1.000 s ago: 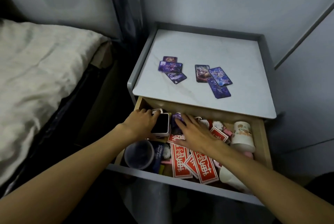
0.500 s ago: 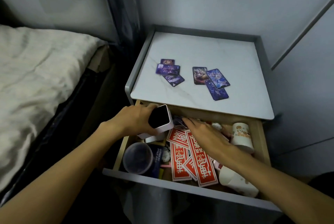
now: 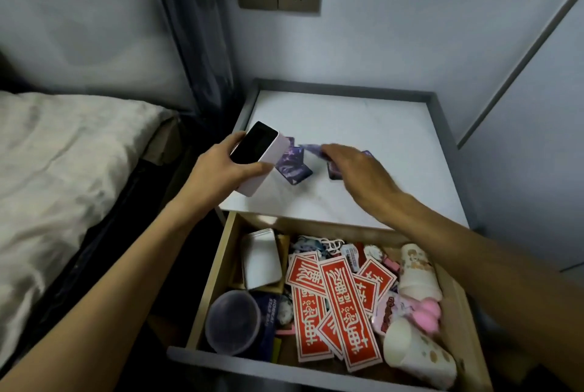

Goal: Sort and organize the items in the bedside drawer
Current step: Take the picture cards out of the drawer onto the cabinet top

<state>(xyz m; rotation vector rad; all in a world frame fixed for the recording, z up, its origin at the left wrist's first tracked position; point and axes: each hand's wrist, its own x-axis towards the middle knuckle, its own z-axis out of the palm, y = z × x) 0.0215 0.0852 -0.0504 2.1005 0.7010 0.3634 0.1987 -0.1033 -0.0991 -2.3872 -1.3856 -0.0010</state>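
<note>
- Step in hand, as I judge it: setting things taken from the drawer up on the table, like with like.
- The white box with its black face is best put down flat near the table's left edge, on bare top. It should stay clear of the loose cards, which lie just beside it, left of the table's middle.
- The box is tilted now, so level it before letting go or it may tip onto the cards or off the front-left corner.
- The purple card belongs on a card group, squared to it rather than dropped askew.
- The drawer is open below the table's front edge, crowded with red labels, a white tin, paper cups and a round tub.
- The left hand is above the front-left corner, forearm reaching over the drawer's left side. Its thumb and fingers are wrapped round the box's sides.
- The right hand hovers palm down over the cards, wrist raised. Its fingertips seem to pinch the purple card, though blur leaves that uncertain.
</note>
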